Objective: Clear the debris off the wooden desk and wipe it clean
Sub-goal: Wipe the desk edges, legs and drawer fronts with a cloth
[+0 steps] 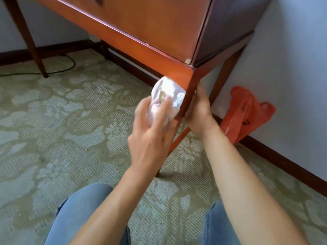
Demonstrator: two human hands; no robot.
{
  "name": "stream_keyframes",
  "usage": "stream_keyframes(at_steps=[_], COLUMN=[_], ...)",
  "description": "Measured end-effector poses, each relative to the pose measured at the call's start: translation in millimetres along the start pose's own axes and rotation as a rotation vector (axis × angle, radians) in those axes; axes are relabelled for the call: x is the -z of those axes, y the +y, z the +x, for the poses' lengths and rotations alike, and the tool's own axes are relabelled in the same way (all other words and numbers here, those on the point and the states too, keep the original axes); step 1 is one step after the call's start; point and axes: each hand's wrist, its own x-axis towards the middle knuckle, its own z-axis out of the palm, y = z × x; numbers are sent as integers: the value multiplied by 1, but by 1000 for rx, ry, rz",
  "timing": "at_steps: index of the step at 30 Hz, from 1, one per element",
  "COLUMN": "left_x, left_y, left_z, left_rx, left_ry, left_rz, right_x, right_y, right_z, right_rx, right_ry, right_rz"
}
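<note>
The wooden desk fills the upper part of the view, seen from low down, with its drawer front and front rail showing. My left hand holds a crumpled white cloth pressed against the top of the desk's front right leg, just under the rail. My right hand wraps around that same leg from the right side, its fingers hidden behind the wood. The desk's top surface is out of sight.
An orange plastic bag lies on the floor against the white wall to the right. A black cable runs across the patterned green carpet near the far left leg. My knees in blue jeans sit at the bottom.
</note>
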Motion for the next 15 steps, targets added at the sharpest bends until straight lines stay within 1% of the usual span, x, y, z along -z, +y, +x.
stream_keyframes(at_steps=[2,3,5,7,8,9,11,12,14,15], left_x=[-16,-21,-29,-36,-43,-50,-59,-60,-56,-52], left_y=[2,2,3,0,-6,-14,-31,-38,-40,-37], left_z=[9,12,17,14,8,-3,-33,-42,-40,-29], left_rx=[-19,-24,-73,-156,-136,-52,167,213,209,143], left_ry=[-115,-117,-26,53,58,14,-129,-158,-103,-51], left_rz=[-71,-113,-121,-71,-57,-58,-65,-71,-117,-140], right_x=[0,0,0,1,1,-1,-9,-11,-9,-7], right_y=[3,5,8,13,14,15,12,10,12,14], right_z=[0,-1,0,3,5,6,6,8,11,11], right_rx=[15,24,38,45,56,52,9,-4,-1,-23], right_ry=[16,34,63,143,200,208,213,213,210,202], right_rz=[-20,-61,-160,-234,-260,-207,-79,-47,-44,-54])
